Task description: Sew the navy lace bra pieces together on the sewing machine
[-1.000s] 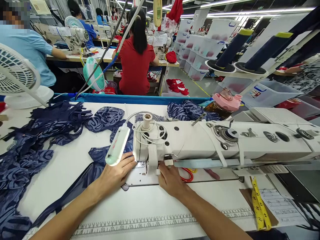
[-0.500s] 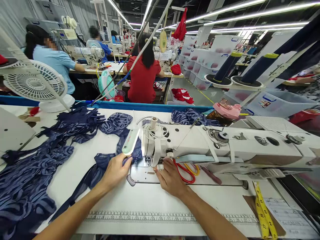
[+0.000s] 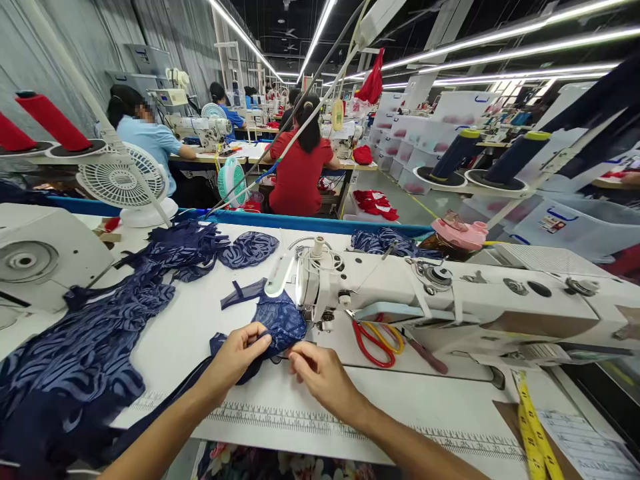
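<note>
A navy patterned fabric piece (image 3: 280, 319) lies on the table just left of the sewing machine's needle area (image 3: 320, 315), with a narrow strap trailing from its upper left. My left hand (image 3: 239, 357) pinches its lower left edge between thumb and fingers. At its lower right edge, my right hand (image 3: 325, 379) has its fingertips closed on the cloth; exactly how much they grip is hidden. The white sewing machine (image 3: 380, 280) stands right behind my right hand. A pale long-shaped lamp (image 3: 280, 275) hangs above the fabric, beside the machine head.
Heaped navy fabric (image 3: 100, 333) covers the left of the table. Red-handled scissors (image 3: 373, 347) lie under the machine arm. A printed ruler (image 3: 300, 419) runs along the front edge, with a yellow tape measure (image 3: 533, 427) at right. A fan (image 3: 125, 177) stands behind. Co-workers sit ahead.
Both hands have come away from the machine head toward me. The fabric piece now shows left of the needle, held at its near edge. My left hand has left the lamp; the view has shifted.
</note>
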The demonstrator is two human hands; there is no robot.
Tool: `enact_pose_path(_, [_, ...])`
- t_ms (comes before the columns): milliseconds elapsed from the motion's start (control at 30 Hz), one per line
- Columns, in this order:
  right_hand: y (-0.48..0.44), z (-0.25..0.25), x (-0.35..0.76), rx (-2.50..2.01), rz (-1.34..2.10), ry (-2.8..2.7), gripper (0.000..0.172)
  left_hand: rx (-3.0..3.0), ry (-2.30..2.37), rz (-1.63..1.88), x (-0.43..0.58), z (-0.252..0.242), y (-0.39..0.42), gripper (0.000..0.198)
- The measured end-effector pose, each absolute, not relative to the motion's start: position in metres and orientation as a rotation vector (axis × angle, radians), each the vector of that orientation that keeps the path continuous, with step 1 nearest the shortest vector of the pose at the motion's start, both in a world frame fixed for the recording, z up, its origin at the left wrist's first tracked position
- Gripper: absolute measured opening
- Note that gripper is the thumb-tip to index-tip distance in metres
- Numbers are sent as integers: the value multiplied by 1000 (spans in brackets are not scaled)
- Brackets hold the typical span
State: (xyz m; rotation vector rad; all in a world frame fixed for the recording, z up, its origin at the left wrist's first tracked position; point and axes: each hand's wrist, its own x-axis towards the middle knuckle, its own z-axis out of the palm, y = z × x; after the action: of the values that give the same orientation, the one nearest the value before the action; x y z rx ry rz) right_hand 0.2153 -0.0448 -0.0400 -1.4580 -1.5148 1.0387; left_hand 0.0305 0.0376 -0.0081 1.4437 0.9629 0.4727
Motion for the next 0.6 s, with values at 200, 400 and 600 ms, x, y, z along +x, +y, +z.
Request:
enact_pose_path(200, [-48, -35, 202, -1537, 705, -1495, 19, 1612, 990, 517, 26, 8, 26, 33])
enact_pose_path(400, [-55, -14, 206, -1327, 385, -1644, 15, 1872, 973, 456, 16, 13, 17, 25])
enact_pose_path(600, [-57, -16, 198, -1383, 604, -1596, 14, 1850, 907, 513, 21, 9, 6, 17])
